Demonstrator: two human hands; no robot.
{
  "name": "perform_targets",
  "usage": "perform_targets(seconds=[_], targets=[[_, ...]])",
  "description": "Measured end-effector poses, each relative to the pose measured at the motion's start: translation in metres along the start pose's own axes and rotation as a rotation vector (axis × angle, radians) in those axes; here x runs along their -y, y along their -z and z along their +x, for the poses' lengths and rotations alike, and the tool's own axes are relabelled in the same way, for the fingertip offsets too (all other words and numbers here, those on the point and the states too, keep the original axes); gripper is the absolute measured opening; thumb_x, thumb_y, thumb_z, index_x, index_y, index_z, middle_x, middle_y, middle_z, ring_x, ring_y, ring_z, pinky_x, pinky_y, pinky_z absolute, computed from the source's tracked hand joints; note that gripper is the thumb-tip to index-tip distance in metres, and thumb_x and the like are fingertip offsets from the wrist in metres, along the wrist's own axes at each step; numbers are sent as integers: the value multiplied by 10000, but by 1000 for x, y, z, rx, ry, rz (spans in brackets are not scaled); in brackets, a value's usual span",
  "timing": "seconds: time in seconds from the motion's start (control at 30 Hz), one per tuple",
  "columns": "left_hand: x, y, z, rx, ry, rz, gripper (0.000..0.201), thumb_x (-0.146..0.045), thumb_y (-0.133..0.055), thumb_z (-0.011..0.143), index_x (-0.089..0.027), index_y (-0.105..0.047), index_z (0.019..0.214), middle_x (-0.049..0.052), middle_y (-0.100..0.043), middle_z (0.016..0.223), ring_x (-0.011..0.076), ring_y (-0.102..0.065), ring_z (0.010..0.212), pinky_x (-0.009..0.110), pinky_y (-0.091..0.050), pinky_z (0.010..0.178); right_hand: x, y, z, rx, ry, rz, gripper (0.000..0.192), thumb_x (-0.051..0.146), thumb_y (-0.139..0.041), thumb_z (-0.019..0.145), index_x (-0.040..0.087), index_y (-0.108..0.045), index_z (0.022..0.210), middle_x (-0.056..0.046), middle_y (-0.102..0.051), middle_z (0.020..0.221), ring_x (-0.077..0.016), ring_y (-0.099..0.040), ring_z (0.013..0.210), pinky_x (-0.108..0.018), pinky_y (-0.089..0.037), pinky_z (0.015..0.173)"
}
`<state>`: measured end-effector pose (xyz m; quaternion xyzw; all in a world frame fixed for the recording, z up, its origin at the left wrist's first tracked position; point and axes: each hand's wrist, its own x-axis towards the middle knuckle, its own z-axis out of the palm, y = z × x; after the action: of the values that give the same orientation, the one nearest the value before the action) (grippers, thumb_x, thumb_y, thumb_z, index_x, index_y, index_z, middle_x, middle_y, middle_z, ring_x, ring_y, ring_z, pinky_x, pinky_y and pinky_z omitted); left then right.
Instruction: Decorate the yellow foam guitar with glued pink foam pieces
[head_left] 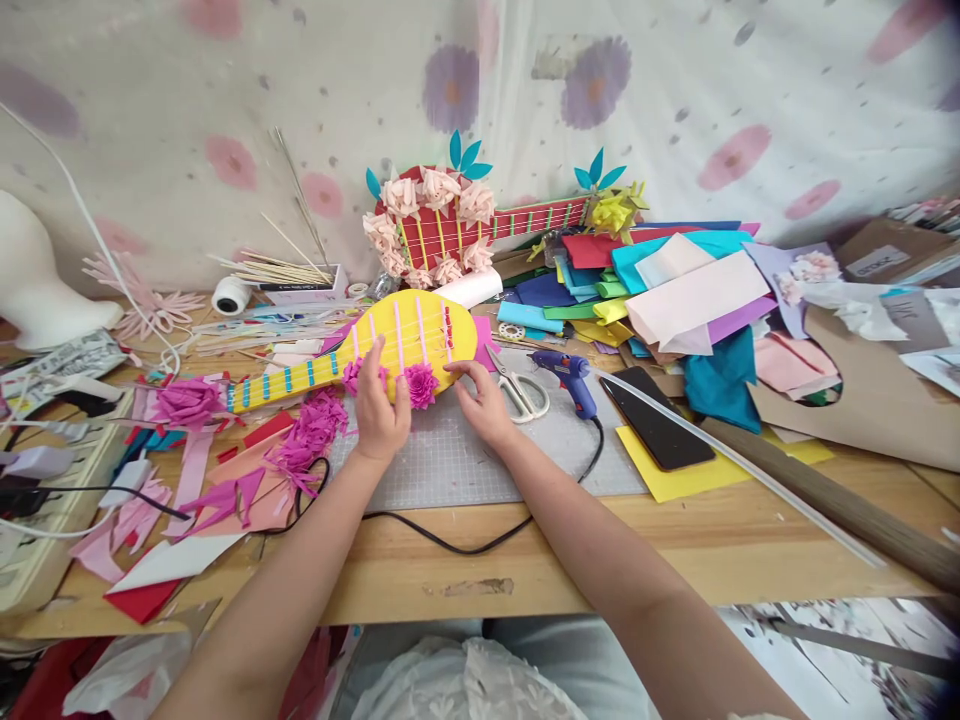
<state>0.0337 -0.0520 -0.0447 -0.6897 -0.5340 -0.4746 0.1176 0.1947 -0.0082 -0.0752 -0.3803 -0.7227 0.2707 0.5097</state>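
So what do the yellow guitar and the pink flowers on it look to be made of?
The yellow guitar looks like matte craft foam or card: flat, evenly coloured, cleanly cut edges, with pink strips as strings. The pink flowers seem to be the same soft sheet, fringed and rolled, judging by their frilly petals. Foam or paper cannot be told for certain.

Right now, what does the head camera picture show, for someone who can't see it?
Two hands press pink paper flowers onto a yellow paper guitar on a wooden craft table. Scissors, a blue glue gun and stacked coloured sheets lie right of it.
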Motion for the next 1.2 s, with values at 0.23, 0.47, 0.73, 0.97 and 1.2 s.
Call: perform_targets(seconds=[0.23,0.47,0.73,0.97,1.2], targets=[[23,14,-21,-232,150,-37,198,-258,-331,924,-195,-496,1013,82,-567,913,169,-572,889,347,-475,810,-2,2,-5,-173,-56,-12,106,220,-467,793,207,-542,867,-59,-614,855,-187,-576,805,-351,-480,767],[25,11,-31,-175,251,43,204,-301,-309,932,-198,-478,881,50,-573,793,155,-557,726,289,-433,670,-13,3,-3,-244,-271,49,147,359,-480,815,212,-482,814,-9,-553,697,-154,-541,636,-305,-458,620],[26,1,-35,-7,295,20,265,-399,-344,906,-198,-454,773,29,-539,697,139,-509,626,267,-349,582,-16,2,-3,-149,-444,295,220,428,-470,817,211,-482,787,37,-552,594,-109,-527,499,-234,-453,481],[23,3,-32,26,357,-43,207,-373,-450,844,-199,-463,733,12,-529,655,128,-492,600,246,-341,577,-16,1,2,-131,-546,302,247,427,-481,823,189,-530,869,-13,-622,701,-133,-619,638,-221,-487,488],[19,9,-32,183,469,4,257,-379,-437,848,-191,-545,710,25,-597,625,140,-555,590,242,-371,572,-8,-8,46,-71,-819,446,299,342,-450,872,159,-463,1108,-112,-644,960,-158,-639,601,-307,-533,515]])
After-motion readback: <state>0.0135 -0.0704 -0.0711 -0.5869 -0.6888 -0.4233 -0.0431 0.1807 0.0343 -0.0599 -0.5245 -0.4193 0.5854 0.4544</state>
